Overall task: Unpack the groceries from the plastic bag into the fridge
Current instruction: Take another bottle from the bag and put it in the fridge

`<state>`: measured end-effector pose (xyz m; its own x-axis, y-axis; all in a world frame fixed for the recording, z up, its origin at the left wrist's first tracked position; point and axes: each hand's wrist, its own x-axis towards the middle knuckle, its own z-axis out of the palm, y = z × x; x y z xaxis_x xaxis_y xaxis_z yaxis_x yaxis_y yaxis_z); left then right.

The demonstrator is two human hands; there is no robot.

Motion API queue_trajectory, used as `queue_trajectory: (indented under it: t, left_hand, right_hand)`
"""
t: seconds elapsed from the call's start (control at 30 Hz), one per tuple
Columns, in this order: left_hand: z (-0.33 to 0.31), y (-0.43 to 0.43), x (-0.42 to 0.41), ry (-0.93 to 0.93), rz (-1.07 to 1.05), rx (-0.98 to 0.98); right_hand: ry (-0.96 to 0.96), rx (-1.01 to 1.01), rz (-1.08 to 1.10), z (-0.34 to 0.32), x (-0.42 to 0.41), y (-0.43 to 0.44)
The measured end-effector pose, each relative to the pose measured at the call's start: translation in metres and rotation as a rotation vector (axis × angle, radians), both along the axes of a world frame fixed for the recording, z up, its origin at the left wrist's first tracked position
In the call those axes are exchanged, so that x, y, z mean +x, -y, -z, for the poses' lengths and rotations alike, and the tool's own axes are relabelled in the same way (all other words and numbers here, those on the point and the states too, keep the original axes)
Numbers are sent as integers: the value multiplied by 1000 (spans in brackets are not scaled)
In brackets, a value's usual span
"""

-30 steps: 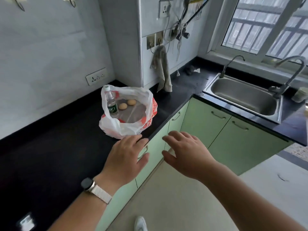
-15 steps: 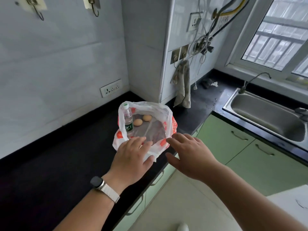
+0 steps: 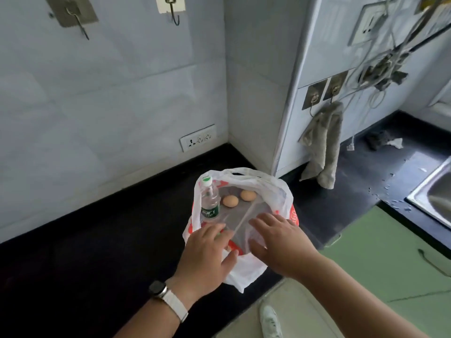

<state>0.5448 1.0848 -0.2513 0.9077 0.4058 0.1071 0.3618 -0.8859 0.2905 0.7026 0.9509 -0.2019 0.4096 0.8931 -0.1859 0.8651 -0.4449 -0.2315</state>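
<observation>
Hands over the plastic bag [image 3: 246, 269] now, which sits on the black counter [image 3: 85, 252] at its front edge. Our left hand [image 3: 207, 250] and right hand [image 3: 280, 240] are spread flat, gripping nothing, at the rim's six o'clock, probably to widen the mouth. Inside, the water bottle [image 3: 209, 200] stands at nine o'clock, two eggs [image 3: 230, 200] at twelve (fridge nowhere in view).

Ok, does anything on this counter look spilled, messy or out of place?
Yes. Small pale specks are scattered on the dark counter beside the sink, like crumbs or droplets, and a crumpled white scrap lies near the wall. The bag sits upright with its bottle and two eggs intact.
</observation>
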Motion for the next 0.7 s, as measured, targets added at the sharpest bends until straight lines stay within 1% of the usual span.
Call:
queue_trajectory:
  t: [0.17, 0.3, 0.4, 0.5, 0.57, 0.63, 0.7]
  left_hand:
    - [9, -9, 47, -42, -173, -52]
    - [9, -19, 64, 6, -378, -73]
    - [13, -29, 70, 68, -547, -170]
    - [17, -40, 75, 193, -709, -372]
    - [17, -47, 80, 263, -763, -459]
    - [15, -53, 85, 299, -774, -481]
    - [16, -60, 87, 288, -770, -472]
  right_hand:
    - [-61, -21, -117, 15, 60, -24]
    - [-119, -33, -209, 24, 95, -47]
    - [-161, -20, -254, 33, 112, -71]
    - [-252, -2, -253, 44, 116, -94]
    - [-318, -5, -234, 50, 112, -111]
    - [-405, -12, -203, 58, 105, -128]
    - [-502, -18, -142, 69, 99, -140]
